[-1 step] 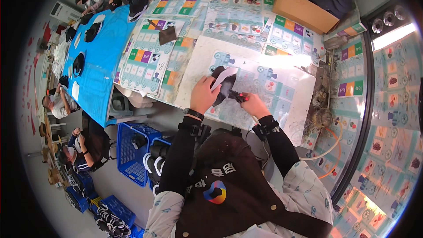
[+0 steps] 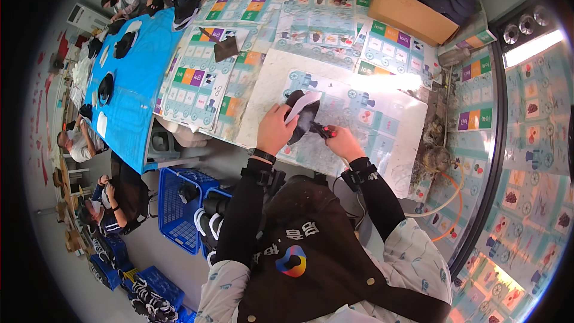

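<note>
Near the front edge of the long worktable covered in teal-and-white printed sheets point(image 2: 200, 101), over a broad white board point(image 2: 263, 87), a black, curved, shoe-like piece point(image 2: 307, 121) with a white band point(image 2: 302, 104) sits between the two bare hands; whether it rests on the board or is held just above it, I cannot tell; the left hand point(image 2: 277, 128) pinches it from its left side, thumb and fingers closed on its edge; the right hand point(image 2: 344, 143) is wrapped around the handle of a small red-and-black hand tool point(image 2: 323, 131), its dark tip pointing at the right side of the piece; the tool's exact kind is too small to make out, and I cannot tell whether its tip touches.

Compared with the frame just before, almost nothing has changed; only the view has shifted a hair, while both hands keep their grips and the tool keeps its place by the piece; for the work in hand, I take that as a steady hold with no fresh step visible.

Farther up the worktable lies a flat, dark, square-bladed scraper point(image 2: 226, 49), well apart from the hands; beyond it stands an open brown cardboard box point(image 2: 402, 15); below the table's left end sits a blue plastic basket point(image 2: 177, 212).
</note>
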Action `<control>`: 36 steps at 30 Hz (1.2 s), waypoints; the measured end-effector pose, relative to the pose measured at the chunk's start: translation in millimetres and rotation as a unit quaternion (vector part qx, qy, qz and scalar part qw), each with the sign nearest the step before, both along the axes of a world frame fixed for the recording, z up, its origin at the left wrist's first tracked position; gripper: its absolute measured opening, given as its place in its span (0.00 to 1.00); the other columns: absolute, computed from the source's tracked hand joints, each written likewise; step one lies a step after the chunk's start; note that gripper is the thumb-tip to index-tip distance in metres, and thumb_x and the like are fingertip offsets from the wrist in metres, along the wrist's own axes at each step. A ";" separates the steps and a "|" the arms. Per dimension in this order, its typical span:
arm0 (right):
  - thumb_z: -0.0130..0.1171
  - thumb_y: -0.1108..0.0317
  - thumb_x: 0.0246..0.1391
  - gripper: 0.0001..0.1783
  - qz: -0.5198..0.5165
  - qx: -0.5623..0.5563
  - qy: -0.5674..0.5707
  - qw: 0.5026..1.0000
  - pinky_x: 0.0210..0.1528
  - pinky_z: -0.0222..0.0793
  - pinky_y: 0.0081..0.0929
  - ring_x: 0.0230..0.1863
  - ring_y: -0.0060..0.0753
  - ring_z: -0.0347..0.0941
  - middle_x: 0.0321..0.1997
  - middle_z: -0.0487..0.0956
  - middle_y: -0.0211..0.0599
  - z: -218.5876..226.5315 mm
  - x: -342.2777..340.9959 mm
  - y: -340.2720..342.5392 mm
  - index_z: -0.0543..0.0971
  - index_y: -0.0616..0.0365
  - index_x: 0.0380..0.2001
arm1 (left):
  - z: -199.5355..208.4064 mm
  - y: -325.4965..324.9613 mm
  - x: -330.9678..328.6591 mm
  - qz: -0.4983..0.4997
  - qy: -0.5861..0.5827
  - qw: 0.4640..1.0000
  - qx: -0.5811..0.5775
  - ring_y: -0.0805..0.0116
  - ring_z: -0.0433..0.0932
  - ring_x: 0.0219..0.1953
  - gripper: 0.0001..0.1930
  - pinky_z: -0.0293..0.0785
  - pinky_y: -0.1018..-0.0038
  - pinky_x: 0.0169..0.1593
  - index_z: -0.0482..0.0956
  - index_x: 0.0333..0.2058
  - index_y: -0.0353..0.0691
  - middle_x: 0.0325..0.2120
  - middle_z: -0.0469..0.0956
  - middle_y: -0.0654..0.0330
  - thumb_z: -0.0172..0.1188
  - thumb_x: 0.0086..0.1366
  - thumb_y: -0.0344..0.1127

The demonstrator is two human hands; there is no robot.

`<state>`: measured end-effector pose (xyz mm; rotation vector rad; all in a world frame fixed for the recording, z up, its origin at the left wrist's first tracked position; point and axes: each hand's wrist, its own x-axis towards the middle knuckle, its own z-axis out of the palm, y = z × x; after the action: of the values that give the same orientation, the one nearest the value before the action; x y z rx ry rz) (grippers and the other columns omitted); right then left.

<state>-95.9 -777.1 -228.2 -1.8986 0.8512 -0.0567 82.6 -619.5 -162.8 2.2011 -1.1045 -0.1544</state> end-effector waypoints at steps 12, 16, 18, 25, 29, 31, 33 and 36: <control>0.57 0.67 0.56 0.18 0.027 0.010 0.004 1.000 0.49 0.75 0.53 0.46 0.70 0.79 0.39 0.83 0.63 7.9 2.9 2.4 0.86 0.56 0.48 | -3.8 7.5 -7.6 0.011 0.021 1.000 -0.006 0.45 0.80 0.38 0.14 0.77 0.57 0.41 0.82 0.42 0.37 0.36 0.79 0.50 0.69 0.65 0.41; 0.58 0.68 0.52 0.21 0.126 0.084 0.065 0.986 0.48 0.75 0.52 0.45 0.69 0.80 0.39 0.84 0.62 19.0 2.3 -0.3 0.86 0.56 0.49 | -6.9 10.4 -7.9 0.013 0.016 1.000 -0.006 0.45 0.80 0.38 0.14 0.77 0.57 0.41 0.82 0.42 0.37 0.36 0.79 0.50 0.69 0.65 0.41; 0.59 0.68 0.51 0.21 0.084 0.063 0.043 0.994 0.48 0.75 0.52 0.45 0.69 0.80 0.39 0.84 0.62 9.5 -0.1 1.3 0.86 0.55 0.50 | -5.9 9.7 -9.8 0.013 0.023 1.000 -0.005 0.45 0.80 0.38 0.14 0.77 0.57 0.41 0.82 0.42 0.37 0.36 0.79 0.50 0.69 0.65 0.41; 0.56 0.68 0.53 0.21 0.098 0.038 0.063 0.993 0.47 0.75 0.54 0.43 0.69 0.80 0.37 0.83 0.63 15.3 -9.2 7.8 0.85 0.55 0.50 | -3.9 7.7 -11.7 0.017 0.036 0.999 0.000 0.44 0.80 0.38 0.14 0.77 0.55 0.42 0.82 0.41 0.37 0.36 0.80 0.50 0.69 0.65 0.41; 0.54 0.69 0.54 0.18 -0.004 -0.067 -0.007 0.998 0.48 0.75 0.56 0.44 0.70 0.79 0.37 0.83 0.64 -7.6 -10.6 4.4 0.84 0.56 0.47 | -3.6 -1.8 -11.4 0.006 0.010 1.000 -0.006 0.44 0.80 0.39 0.14 0.77 0.55 0.43 0.81 0.41 0.36 0.36 0.80 0.49 0.69 0.65 0.41; 0.54 0.70 0.54 0.16 0.023 -0.058 0.003 0.998 0.48 0.74 0.59 0.43 0.70 0.79 0.36 0.82 0.63 3.4 -10.2 2.3 0.83 0.57 0.45 | -4.5 -3.1 -9.7 0.001 0.012 1.000 -0.007 0.44 0.80 0.39 0.14 0.77 0.55 0.43 0.81 0.41 0.36 0.36 0.80 0.49 0.69 0.65 0.41; 0.54 0.70 0.54 0.16 0.053 -0.061 0.015 0.997 0.47 0.74 0.59 0.43 0.70 0.79 0.35 0.82 0.63 15.9 -10.1 6.6 0.83 0.56 0.45 | -4.7 -3.4 -7.7 0.003 0.008 1.000 -0.002 0.44 0.80 0.39 0.14 0.77 0.55 0.43 0.81 0.41 0.36 0.36 0.80 0.49 0.69 0.65 0.41; 0.53 0.69 0.55 0.15 0.047 -0.085 0.027 0.995 0.47 0.74 0.59 0.43 0.70 0.79 0.35 0.82 0.62 15.8 -10.4 7.7 0.83 0.56 0.44 | -4.2 -6.7 -7.6 0.002 -0.001 1.000 0.004 0.45 0.80 0.39 0.14 0.77 0.56 0.43 0.81 0.40 0.36 0.36 0.80 0.50 0.69 0.64 0.41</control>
<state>-106.4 -769.5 -212.5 -2.1048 0.8141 -0.0212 75.0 -626.2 -167.0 2.2102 -1.1027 -0.1558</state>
